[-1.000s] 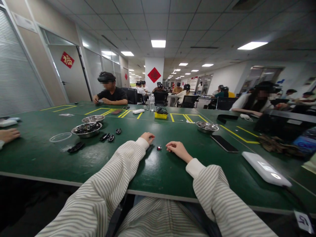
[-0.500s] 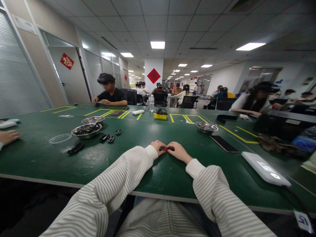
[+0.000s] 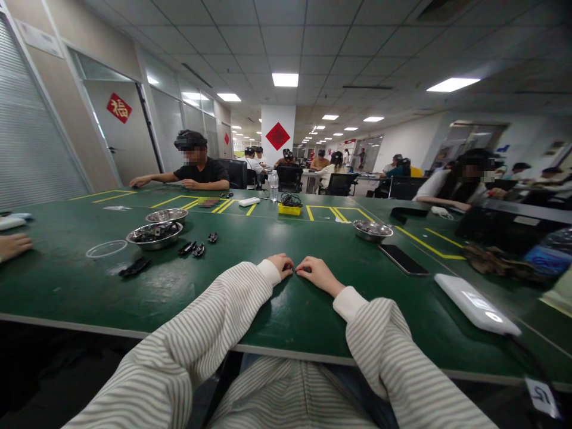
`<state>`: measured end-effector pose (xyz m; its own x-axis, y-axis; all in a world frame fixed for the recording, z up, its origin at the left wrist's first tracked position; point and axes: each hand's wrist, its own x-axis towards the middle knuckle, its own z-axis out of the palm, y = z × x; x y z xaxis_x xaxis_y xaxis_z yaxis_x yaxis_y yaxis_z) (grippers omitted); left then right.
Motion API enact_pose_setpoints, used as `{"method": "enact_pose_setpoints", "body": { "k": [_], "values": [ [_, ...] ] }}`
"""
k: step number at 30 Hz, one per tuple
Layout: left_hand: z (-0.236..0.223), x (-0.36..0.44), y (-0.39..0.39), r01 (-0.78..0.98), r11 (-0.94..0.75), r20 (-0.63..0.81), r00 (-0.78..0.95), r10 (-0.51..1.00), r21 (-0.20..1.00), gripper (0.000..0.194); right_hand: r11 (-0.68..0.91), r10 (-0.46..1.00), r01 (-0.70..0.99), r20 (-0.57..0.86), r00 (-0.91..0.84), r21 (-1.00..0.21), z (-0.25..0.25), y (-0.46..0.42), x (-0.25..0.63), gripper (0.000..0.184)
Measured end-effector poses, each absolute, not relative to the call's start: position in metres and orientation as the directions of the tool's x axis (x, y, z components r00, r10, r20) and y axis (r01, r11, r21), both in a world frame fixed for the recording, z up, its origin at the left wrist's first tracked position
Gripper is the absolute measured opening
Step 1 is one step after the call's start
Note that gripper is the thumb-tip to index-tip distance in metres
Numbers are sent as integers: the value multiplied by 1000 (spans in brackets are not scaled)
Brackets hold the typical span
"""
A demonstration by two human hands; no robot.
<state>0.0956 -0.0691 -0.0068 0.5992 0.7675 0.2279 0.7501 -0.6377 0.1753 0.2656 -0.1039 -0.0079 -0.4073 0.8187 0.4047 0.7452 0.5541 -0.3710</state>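
Both hands rest low over the green table in the middle of the head view. My left hand (image 3: 281, 266) is closed with its fingers curled round a small dark part, mostly hidden by the fingers. Just to its right, my right hand (image 3: 319, 275) is pinched, thumb and fingertips together. A bit of dark shows at its fingertips, too small to name. A narrow gap separates the two hands. Left of them lie several small black parts (image 3: 199, 250) and a longer black piece (image 3: 134, 267). The nearer steel bowl (image 3: 154, 245) has black parts in it.
A second steel bowl (image 3: 185, 218) stands behind the first. On the right are another bowl (image 3: 373, 238), a phone (image 3: 403, 260) and a white power bank (image 3: 476, 305). A yellow box (image 3: 289, 210) holds cables. Co-workers sit opposite and at both sides; a co-worker's hand (image 3: 15, 246) rests far left.
My hands have parted slightly; the red-and-black part seen between them earlier no longer shows. The co-worker opposite has stretched an arm toward the left.
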Motion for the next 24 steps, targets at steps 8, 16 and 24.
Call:
{"method": "enact_pose_setpoints", "body": {
  "k": [8, 16, 24],
  "values": [
    [-11, 96, -64, 732, -648, 220, 611, 761, 209, 25, 494, 852, 792, 382, -359, -358, -3, -104, 274, 19],
    [-9, 98, -64, 683, -690, 275, 633, 723, 241, 23, 451, 892, 620, 352, -285, -642, -6, -103, 268, 18],
    [-10, 98, -66, 583, -746, 450, 600, 662, 322, 23, 348, 934, 365, 288, -211, -864, -9, -99, 268, 19]
  ]
}}
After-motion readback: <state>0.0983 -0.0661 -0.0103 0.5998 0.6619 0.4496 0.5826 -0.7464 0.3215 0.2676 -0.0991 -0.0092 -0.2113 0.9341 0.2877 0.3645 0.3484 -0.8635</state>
